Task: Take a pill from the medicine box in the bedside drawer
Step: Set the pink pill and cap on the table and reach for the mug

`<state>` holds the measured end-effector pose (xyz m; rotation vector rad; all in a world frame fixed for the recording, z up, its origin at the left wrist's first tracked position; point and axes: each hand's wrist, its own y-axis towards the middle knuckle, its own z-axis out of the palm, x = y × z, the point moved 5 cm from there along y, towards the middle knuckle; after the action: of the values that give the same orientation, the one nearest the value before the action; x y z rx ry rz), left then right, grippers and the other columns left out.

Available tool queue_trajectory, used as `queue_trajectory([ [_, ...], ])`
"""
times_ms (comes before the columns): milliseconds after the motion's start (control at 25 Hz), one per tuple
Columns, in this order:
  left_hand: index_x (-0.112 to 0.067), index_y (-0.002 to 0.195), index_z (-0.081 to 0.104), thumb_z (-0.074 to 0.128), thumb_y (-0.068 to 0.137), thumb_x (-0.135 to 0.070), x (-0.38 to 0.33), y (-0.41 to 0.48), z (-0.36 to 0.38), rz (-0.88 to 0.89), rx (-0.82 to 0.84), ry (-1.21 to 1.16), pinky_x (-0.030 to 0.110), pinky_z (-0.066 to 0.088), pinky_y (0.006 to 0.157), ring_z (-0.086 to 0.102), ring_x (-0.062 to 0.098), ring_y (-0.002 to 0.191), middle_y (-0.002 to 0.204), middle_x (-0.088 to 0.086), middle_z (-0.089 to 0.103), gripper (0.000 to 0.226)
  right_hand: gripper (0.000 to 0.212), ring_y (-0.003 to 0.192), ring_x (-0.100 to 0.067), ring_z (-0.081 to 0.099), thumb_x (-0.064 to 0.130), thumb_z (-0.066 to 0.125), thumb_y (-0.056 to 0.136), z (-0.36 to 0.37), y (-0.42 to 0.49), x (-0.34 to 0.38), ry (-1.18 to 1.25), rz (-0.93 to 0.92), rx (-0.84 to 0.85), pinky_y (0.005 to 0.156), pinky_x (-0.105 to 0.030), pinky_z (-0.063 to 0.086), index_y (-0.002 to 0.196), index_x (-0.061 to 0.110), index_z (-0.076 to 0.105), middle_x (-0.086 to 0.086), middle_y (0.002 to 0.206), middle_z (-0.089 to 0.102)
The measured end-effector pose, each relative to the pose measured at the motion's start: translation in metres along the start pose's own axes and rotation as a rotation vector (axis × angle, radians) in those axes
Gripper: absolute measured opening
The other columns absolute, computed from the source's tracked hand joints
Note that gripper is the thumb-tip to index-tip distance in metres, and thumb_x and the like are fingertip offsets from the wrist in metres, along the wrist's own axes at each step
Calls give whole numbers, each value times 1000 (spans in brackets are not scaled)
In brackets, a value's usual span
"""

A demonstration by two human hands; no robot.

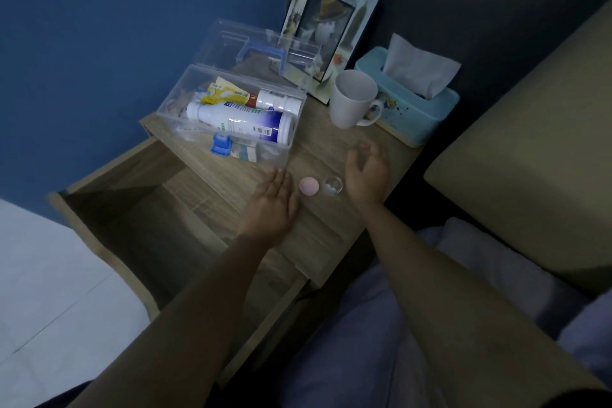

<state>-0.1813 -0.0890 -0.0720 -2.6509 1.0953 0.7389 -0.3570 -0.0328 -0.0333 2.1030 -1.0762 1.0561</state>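
Observation:
A clear medicine box (198,94) stands on the bedside table (331,225), lid open and leaning back, with white bottles (241,121) and packets inside. In front of it lie a round pink cap (309,186) and a small clear cup (333,184) holding something white. My left hand (273,205) rests flat on the table just left of the pink cap, fingers apart, holding nothing. My right hand (367,172) hovers just right of the clear cup, fingers loosely curled and apart, with nothing in it. The drawer (139,209) below stands pulled open.
A white mug (351,99), a teal tissue box (414,109) and a picture frame (331,26) stand at the table's back. A blue wall lies to the left, a beige headboard (530,159) to the right, and bedding in the foreground.

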Motion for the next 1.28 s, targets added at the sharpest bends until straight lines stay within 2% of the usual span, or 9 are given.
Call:
queue_trajectory([
  [160, -3, 143, 28, 32, 98, -33, 2, -1, 2, 23, 2, 66, 31, 9, 117, 19, 25, 145, 152, 17, 30, 55, 37, 118, -29, 51, 27, 45, 94, 5, 40, 6, 104, 120, -90, 99, -37, 42, 121, 3, 53, -18, 126, 56],
  [360, -1, 142, 31, 35, 97, -31, 1, 0, 3, 54, -9, 91, 36, 14, 118, 22, 27, 144, 151, 19, 33, 54, 24, 101, -31, 59, 23, 47, 94, 3, 86, 14, 209, 153, -262, 71, -25, 39, 92, 1, 56, -20, 102, 62],
  [440, -1, 141, 33, 35, 97, -31, 0, 0, 2, 63, -18, 92, 37, 17, 118, 23, 28, 144, 150, 19, 34, 54, 31, 99, -29, 60, 26, 46, 95, 5, 98, 11, 226, 202, -278, 68, -22, 35, 93, -2, 59, -21, 104, 64],
  [640, -1, 140, 37, 37, 96, -30, 0, -1, 0, 72, -42, 96, 36, 19, 117, 26, 28, 143, 148, 19, 37, 52, 41, 100, -27, 60, 37, 41, 97, 15, 105, 11, 203, 277, -232, 68, -22, 33, 105, 2, 61, -14, 109, 67],
  [840, 0, 137, 41, 40, 95, -29, 0, -1, 0, 78, -58, 98, 36, 21, 116, 30, 29, 141, 146, 19, 41, 51, 45, 107, -26, 57, 46, 37, 96, 20, 105, 5, 224, 285, -181, 78, -25, 36, 112, 11, 61, -11, 117, 65],
  [960, 2, 135, 44, 42, 94, -27, 1, -1, -1, 77, -76, 99, 38, 23, 115, 34, 31, 139, 143, 21, 45, 50, 49, 110, -23, 58, 50, 35, 96, 24, 104, 2, 302, 299, -99, 85, -28, 45, 114, 15, 64, -9, 120, 65],
  [1040, 3, 133, 46, 42, 94, -26, 1, -2, -2, 67, -81, 92, 39, 25, 114, 36, 32, 137, 141, 22, 46, 49, 44, 104, -22, 60, 48, 40, 95, 28, 102, 2, 491, 366, -66, 87, -36, 52, 106, 14, 66, -6, 107, 66],
  [1120, 3, 132, 47, 42, 93, -25, -2, -2, -3, 64, -82, 91, 40, 26, 114, 37, 33, 137, 140, 22, 47, 48, 33, 97, -19, 61, 45, 47, 94, 28, 98, 6, 677, 414, -60, 81, -38, 54, 90, 17, 65, 1, 92, 64],
  [1280, 4, 132, 47, 41, 94, -24, -3, -1, -2, 60, -80, 99, 39, 25, 115, 36, 33, 137, 141, 22, 47, 48, 21, 92, -14, 65, 38, 54, 92, 24, 83, 12, 849, 383, -53, 84, -40, 56, 79, 25, 65, 7, 86, 69],
])
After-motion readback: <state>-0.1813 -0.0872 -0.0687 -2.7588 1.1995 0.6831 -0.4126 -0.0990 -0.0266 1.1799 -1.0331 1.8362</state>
